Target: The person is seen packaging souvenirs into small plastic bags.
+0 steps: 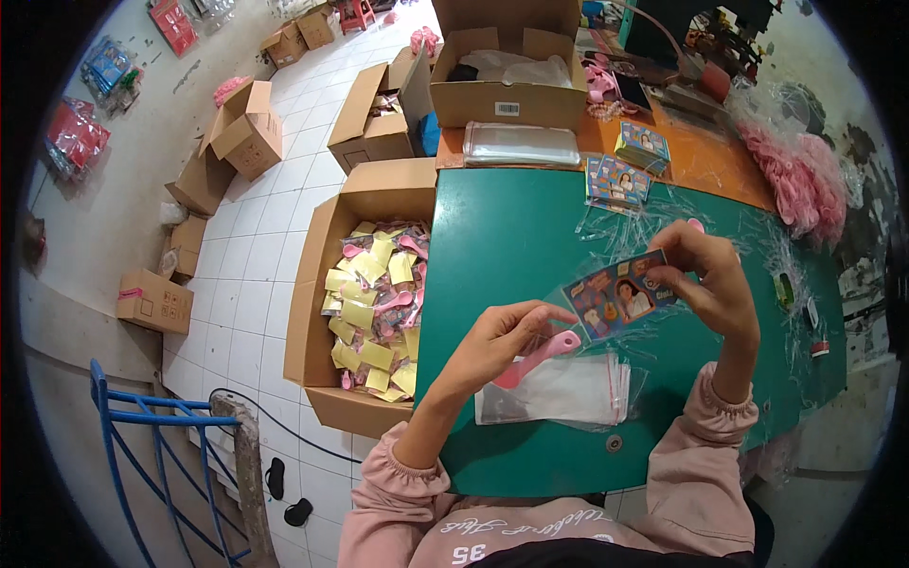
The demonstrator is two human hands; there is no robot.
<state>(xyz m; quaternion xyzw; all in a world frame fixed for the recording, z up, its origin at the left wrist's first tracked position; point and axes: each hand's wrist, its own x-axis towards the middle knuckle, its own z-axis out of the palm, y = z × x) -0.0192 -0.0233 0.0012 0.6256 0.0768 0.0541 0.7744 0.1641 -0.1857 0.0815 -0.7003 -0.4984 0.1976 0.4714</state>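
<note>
Your left hand (497, 341) pinches the pink comb (540, 358) above the stack of clear bags (559, 390); your right hand (710, 284) grips the printed card (620, 295) by its edge. The card could bend or slip in that thin pinch. The open box (317, 284) beside the green table (511, 227) holds finished yellow-and-pink packs.

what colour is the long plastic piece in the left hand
Pink. The plastic piece, held in the left hand, shows clearly in the head view, above the clear bags.
</note>
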